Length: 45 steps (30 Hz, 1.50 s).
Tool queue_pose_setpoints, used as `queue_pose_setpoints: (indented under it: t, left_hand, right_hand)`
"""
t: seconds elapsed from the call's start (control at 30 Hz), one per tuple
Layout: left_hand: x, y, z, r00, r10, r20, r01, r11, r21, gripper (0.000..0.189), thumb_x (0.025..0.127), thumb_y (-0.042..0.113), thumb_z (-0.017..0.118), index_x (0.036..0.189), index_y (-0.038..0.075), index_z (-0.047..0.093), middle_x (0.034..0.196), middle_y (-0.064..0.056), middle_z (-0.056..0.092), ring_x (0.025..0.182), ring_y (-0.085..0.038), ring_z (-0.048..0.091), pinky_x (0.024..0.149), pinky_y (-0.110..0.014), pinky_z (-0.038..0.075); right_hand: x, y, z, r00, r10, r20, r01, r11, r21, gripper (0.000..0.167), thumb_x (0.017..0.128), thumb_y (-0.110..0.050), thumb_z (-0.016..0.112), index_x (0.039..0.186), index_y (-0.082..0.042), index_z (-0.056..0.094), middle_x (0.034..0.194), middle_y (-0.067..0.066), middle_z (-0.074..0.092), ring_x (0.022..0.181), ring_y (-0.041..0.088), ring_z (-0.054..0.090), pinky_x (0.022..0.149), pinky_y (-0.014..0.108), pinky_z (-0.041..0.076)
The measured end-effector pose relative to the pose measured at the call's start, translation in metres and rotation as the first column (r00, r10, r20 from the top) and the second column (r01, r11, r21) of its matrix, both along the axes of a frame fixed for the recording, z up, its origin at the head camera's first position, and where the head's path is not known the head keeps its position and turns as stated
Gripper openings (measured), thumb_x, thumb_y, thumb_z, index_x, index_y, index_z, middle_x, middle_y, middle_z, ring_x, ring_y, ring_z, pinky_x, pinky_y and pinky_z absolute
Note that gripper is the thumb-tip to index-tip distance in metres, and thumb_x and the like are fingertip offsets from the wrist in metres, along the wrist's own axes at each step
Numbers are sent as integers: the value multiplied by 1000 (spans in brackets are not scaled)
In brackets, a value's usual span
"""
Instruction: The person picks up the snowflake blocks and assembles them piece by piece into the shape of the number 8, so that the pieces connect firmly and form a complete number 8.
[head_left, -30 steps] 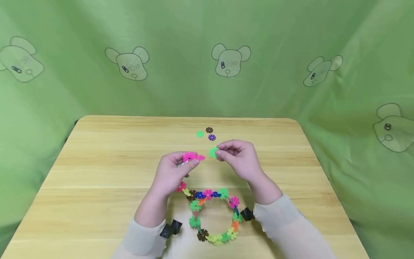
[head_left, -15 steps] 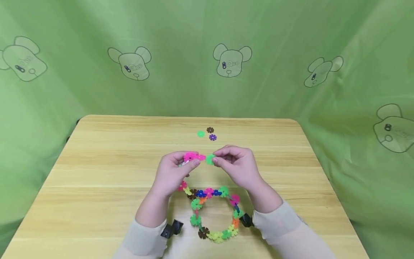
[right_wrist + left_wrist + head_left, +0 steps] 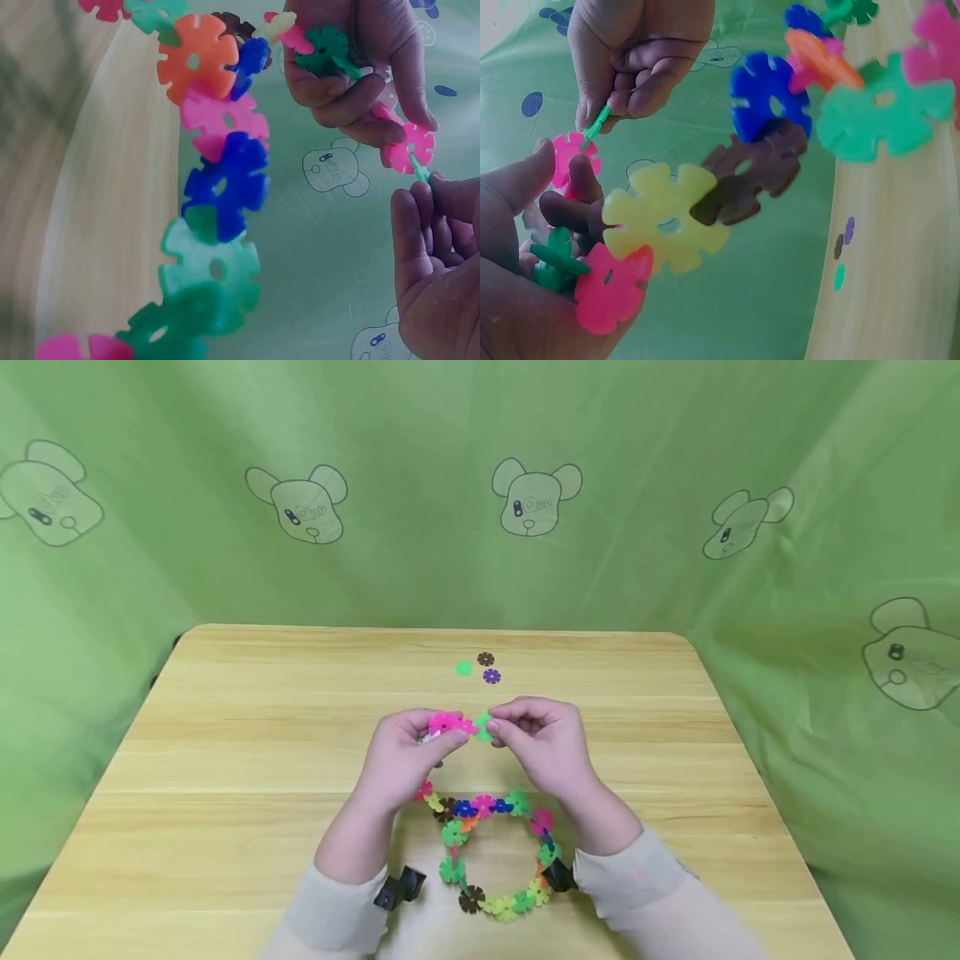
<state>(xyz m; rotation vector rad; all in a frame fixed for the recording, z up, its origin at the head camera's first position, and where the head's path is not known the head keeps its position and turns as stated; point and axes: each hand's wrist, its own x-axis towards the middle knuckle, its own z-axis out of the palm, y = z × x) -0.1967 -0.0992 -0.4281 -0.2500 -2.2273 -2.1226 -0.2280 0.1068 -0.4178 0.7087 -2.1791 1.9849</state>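
Observation:
My left hand [image 3: 397, 760] holds one end of a chain of interlocking snowflake discs, thumb and fingers around a pink disc [image 3: 444, 723]. Between thumb and forefinger, my right hand [image 3: 551, 752] pinches a green snowflake disc [image 3: 482, 727]. In the right wrist view the green disc's edge meets the slotted rim of the outermost pink disc [image 3: 413, 146]. From the left palm the chain runs past a yellow disc [image 3: 664, 217] and a brown disc [image 3: 754, 172]. It leads into a many-coloured ring of discs [image 3: 483, 807] below the hands. Part of the chain is hidden by the left hand.
Three loose discs lie toward the table's far side: green [image 3: 464, 668], brown [image 3: 486, 658] and purple [image 3: 492, 677]. The wooden table [image 3: 225, 735] ends before a green curtain [image 3: 420, 568]. Black wrist cameras [image 3: 400, 888] stick out near both sleeves.
My right hand has moved left and slightly down with the green disc, bringing it from apart to against the pink disc. The left hand has stayed nearly still.

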Motion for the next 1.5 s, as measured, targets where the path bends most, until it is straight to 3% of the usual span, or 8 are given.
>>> queue_pose_setpoints:
  t: [0.37,0.5,0.63,0.8,1.0,1.1,1.27,1.5]
  left_hand:
    - [-7,-12,17,992,-112,56,123,960,-252,27,99,24,77,119,7,77,74,-1,60,58,-14,48,55,-26,46]
    - [-8,-15,17,989,-109,103,135,949,-285,25,101,23,73,120,7,75,79,-1,62,65,-16,53,61,-29,51]
    - [-7,-22,12,985,-85,147,122,956,-265,26,103,21,70,124,4,73,72,-3,58,61,-18,55,60,-31,54]
    - [-6,-26,6,984,-76,160,113,965,-237,28,104,21,69,124,2,72,81,-6,64,62,-18,59,62,-33,58]
    - [-6,-25,-2,977,-59,205,90,985,-145,24,103,18,69,119,-1,73,99,-10,70,70,-19,60,69,-37,62]
    - [-5,-22,-5,977,-61,203,89,987,-132,23,104,17,69,115,-2,75,98,-10,71,70,-20,61,70,-37,62]
    - [-6,-22,-7,977,-32,209,59,991,-124,19,104,14,68,110,-3,76,101,-15,74,71,-20,64,71,-36,62]
    - [-6,-19,-11,980,-17,197,43,990,-132,15,101,11,72,104,-3,77,96,-18,75,73,-20,68,69,-35,61]
  right_hand:
    - [-20,7,4,989,143,-24,-140,984,112,10,91,16,71,101,16,72,91,27,73,73,13,72,70,30,65]
    - [-60,16,-19,999,-9,41,-2,966,258,14,98,3,69,108,13,72,96,24,74,77,17,70,74,30,63]
    - [-108,23,-62,964,-227,138,105,801,590,31,105,-18,67,126,4,69,108,18,73,93,25,68,87,39,59]
    - [-143,13,-99,964,-237,117,47,588,808,52,109,-30,58,147,5,54,139,25,63,129,42,60,116,54,44]
    - [-158,-5,-110,958,-282,52,85,453,888,54,109,-39,59,145,2,59,139,25,60,128,42,59,112,55,47]
    - [-160,-1,-110,945,-316,82,89,491,866,45,105,-33,68,137,-2,67,133,20,65,123,39,62,109,54,49]
    - [-157,6,-104,935,-281,219,12,638,770,27,94,-16,79,114,2,71,115,17,71,110,36,65,106,50,51]
    - [-125,25,-96,950,-135,281,-51,823,566,14,94,-4,75,104,5,72,90,10,69,77,18,61,69,29,57]
